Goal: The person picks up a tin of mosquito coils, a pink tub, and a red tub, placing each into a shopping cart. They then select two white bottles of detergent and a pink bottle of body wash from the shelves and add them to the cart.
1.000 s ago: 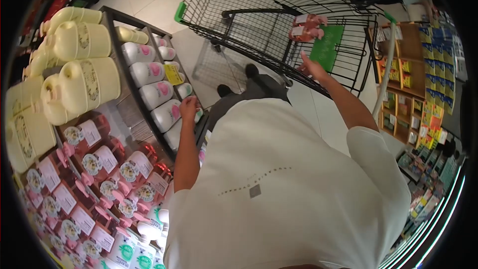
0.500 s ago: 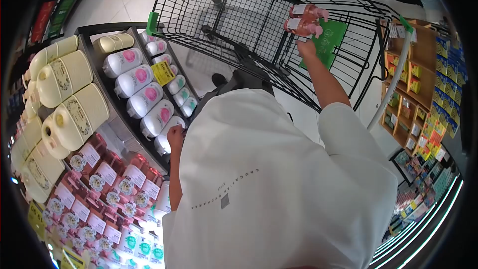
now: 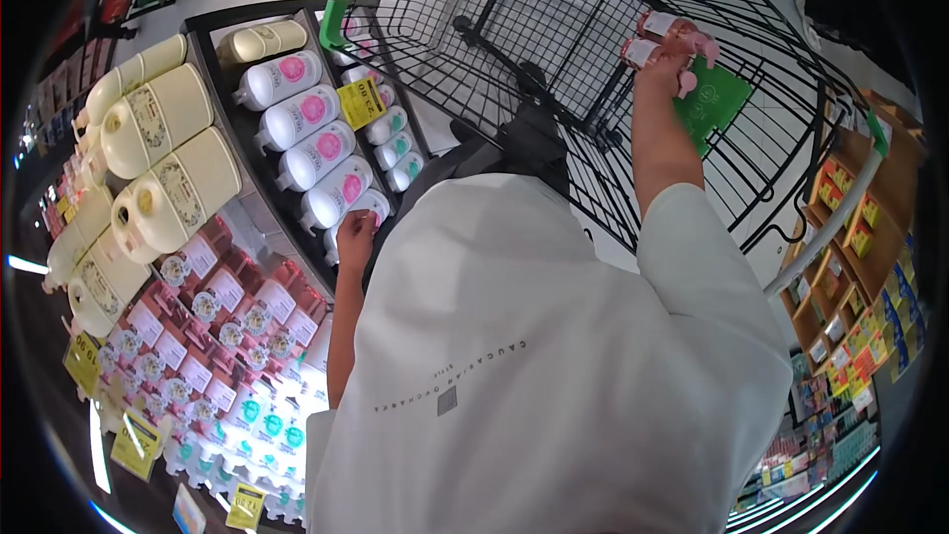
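Observation:
Two pink pump bottles [image 3: 664,28] lie side by side inside the black wire shopping cart [image 3: 554,10], close to its green plate [image 3: 720,99]. My right hand [image 3: 664,74] is closed round the lower of these bottles, near its pump head; the fingertips are partly hidden. On the left, my left hand [image 3: 356,237] hangs beside the shelf, its fingers loosely curled and slightly apart, with nothing in them. Right behind it is a row of white bottles with pink labels [image 3: 314,107].
Large cream jugs [image 3: 153,124] and pink pump bottles in rows [image 3: 222,287] fill the left display. A yellow price tag [image 3: 362,104] marks the shelf edge. Wooden shelves [image 3: 860,208] stand at the right. Part of a person [image 3: 840,20] shows at the upper right.
My right hand has moved up onto the lower pink bottle and closed round it. My left hand's fingers have loosened. The cart and shelves sit farther right in the view.

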Demonstrator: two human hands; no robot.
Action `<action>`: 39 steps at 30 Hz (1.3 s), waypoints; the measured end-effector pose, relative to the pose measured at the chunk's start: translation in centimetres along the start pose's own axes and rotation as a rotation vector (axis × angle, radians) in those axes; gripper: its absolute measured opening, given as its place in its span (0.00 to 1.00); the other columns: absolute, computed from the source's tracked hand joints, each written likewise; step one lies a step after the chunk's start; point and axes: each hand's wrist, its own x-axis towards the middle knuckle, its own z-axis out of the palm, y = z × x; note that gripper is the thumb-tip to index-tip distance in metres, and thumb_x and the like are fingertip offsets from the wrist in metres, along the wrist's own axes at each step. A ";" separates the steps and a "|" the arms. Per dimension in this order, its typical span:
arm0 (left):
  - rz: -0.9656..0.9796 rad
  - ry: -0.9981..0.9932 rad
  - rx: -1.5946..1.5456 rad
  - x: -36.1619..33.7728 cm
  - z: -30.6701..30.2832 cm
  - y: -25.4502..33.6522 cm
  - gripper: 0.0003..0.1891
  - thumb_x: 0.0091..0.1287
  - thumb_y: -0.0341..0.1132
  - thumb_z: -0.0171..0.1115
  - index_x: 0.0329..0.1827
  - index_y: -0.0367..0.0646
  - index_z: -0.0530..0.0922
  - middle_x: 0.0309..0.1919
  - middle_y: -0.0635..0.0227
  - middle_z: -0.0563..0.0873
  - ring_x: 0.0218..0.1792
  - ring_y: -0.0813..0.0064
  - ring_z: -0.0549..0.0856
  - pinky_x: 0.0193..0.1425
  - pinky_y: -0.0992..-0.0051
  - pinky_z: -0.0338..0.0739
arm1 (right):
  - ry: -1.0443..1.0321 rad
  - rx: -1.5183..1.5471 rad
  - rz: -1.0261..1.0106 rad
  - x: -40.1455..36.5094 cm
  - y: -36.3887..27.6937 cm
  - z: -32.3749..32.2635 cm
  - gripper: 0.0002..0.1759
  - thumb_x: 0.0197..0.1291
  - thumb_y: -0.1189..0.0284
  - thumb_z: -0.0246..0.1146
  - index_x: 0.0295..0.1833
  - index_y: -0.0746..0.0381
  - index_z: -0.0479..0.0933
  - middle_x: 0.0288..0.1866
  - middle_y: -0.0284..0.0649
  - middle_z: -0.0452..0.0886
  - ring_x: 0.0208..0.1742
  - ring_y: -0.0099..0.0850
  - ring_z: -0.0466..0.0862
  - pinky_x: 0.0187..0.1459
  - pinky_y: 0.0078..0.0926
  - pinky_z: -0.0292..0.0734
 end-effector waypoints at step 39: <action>0.477 -0.649 -1.648 -5.3 -6.8 7.4 0.46 0.61 0.57 0.69 0.76 0.40 0.61 0.66 0.54 0.75 0.63 0.58 0.79 0.56 0.58 0.84 | -2.624 -0.780 0.124 -57.8 1.0 -1.7 0.38 0.58 0.69 0.71 0.70 0.70 0.65 0.63 0.52 0.78 0.65 0.44 0.79 0.67 0.41 0.74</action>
